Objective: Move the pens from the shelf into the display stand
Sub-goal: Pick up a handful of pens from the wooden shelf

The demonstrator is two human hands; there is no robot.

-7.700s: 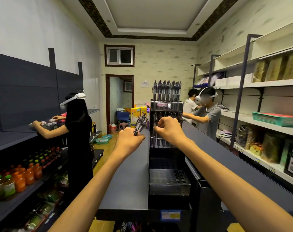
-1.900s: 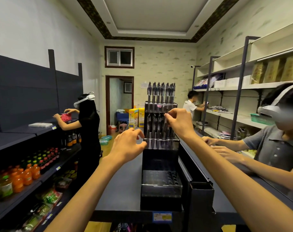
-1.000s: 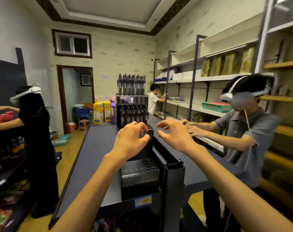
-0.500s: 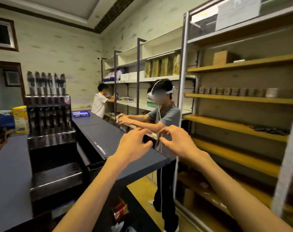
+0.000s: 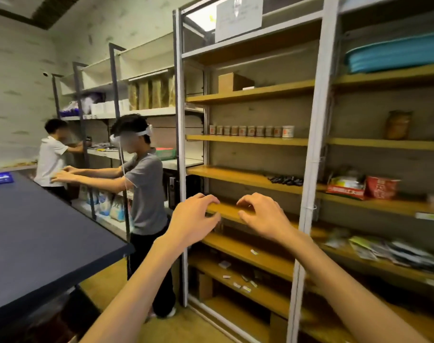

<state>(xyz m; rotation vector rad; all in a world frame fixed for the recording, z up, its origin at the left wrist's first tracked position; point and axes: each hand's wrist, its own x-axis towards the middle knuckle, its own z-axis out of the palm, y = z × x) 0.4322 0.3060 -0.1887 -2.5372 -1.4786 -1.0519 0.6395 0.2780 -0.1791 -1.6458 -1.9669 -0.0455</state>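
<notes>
Left hand [image 5: 195, 219] and right hand [image 5: 261, 216] side by side, raised before the yellow wooden shelf unit [image 5: 245, 178], fingers loosely curled, both empty, touching nothing. Small heap of dark pens [image 5: 285, 180] at one o'clock, lying on a shelf board. Dark blue counter [image 5: 37, 233] at nine o'clock.

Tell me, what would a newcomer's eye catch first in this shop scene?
Two bare hands, left hand and right hand, hang empty with loosely curled fingers before wooden shelves. A dark cluster of pens lies on the yellow shelf above them. To the left, a person wearing a white headset reaches over another shelf.
</notes>
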